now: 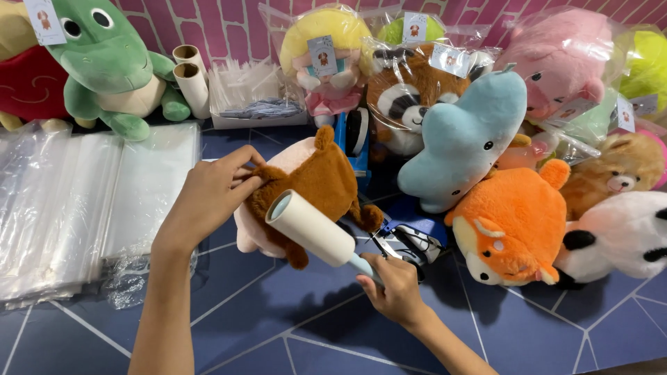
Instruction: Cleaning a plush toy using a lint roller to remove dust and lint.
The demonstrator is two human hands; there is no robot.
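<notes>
You work at a dark blue table (292, 312) patterned with pale lines, backed by a pink brick-pattern wall (229, 24). Plush toys crowd the far and right sides: a green frog plush (111, 62) at far left, bagged toys along the back, a pale blue plush (465, 139) at centre right, and an orange fox plush (514, 222) near right. A stack of clear plastic bags (76, 201) covers the left of the table.

The brown and pink plush toy (313, 184) lies in the middle of the table, just in front of you. Your left hand (208, 201) pins it from the left, fingers curled closed on its brown fur near the upper edge. Your right hand (396, 285) sits near and to the right, fingers wrapped shut around the pale blue handle of a lint roller (313, 229).

The roller's long axis runs diagonally, from your right hand at near right up toward far left, with its open end near your left fingers. Its white sticky drum rests across the near side of the toy, touching the brown fur. The toy lies up and left of your right hand, and your left hand is the closer of the two to its body.

Black-handled scissors (399, 243) lie on the table just beyond your right hand, beside the fox.
</notes>
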